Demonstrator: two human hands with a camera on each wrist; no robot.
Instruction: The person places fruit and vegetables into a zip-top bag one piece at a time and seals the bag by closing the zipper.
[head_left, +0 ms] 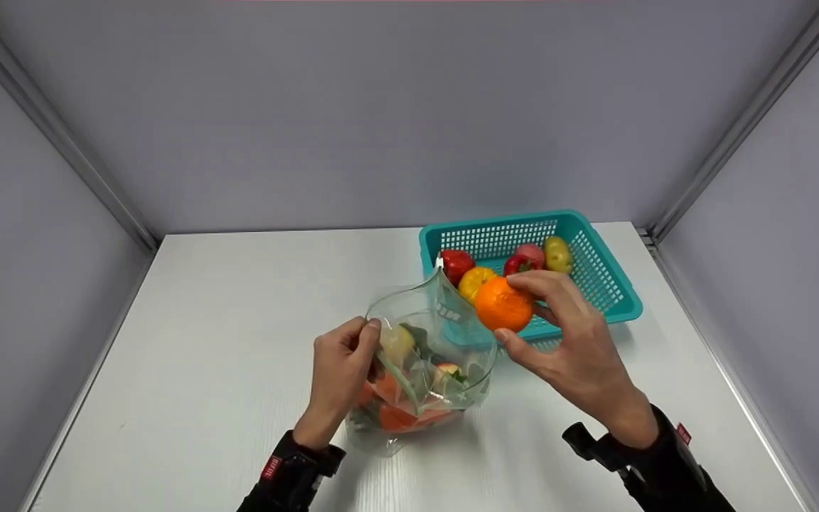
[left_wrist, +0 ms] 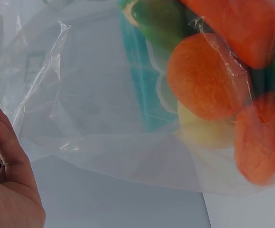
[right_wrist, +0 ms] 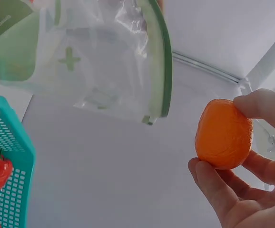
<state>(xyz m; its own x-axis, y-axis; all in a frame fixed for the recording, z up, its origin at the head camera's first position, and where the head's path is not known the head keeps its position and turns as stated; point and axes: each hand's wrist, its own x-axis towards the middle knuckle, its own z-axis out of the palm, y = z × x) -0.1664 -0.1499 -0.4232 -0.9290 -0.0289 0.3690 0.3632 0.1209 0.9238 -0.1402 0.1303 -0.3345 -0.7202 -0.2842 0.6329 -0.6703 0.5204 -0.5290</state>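
My right hand (head_left: pixel 580 348) pinches an orange (head_left: pixel 503 304) between thumb and fingers, just right of and above a clear zip bag's mouth. In the right wrist view the orange (right_wrist: pixel 224 134) is apart from the bag (right_wrist: pixel 104 57), whose green zip edge shows. With thumb and fingertips my left hand (head_left: pixel 342 366) grips the left rim of the bag (head_left: pixel 477 377), which stands open on the table. Inside it lie several orange pieces, a yellowish one and something green. The left wrist view shows an orange-coloured piece (left_wrist: pixel 209 76) through the plastic; there, the left fingertips are cut off.
Behind the bag, a teal basket (head_left: pixel 623 307) holds a red pepper (head_left: pixel 457 264), a yellow pepper (head_left: pixel 475 282), another red pepper and a yellow-green fruit (head_left: pixel 558 254). A white table (head_left: pixel 225 320) lies beneath, with grey walls at the back and sides.
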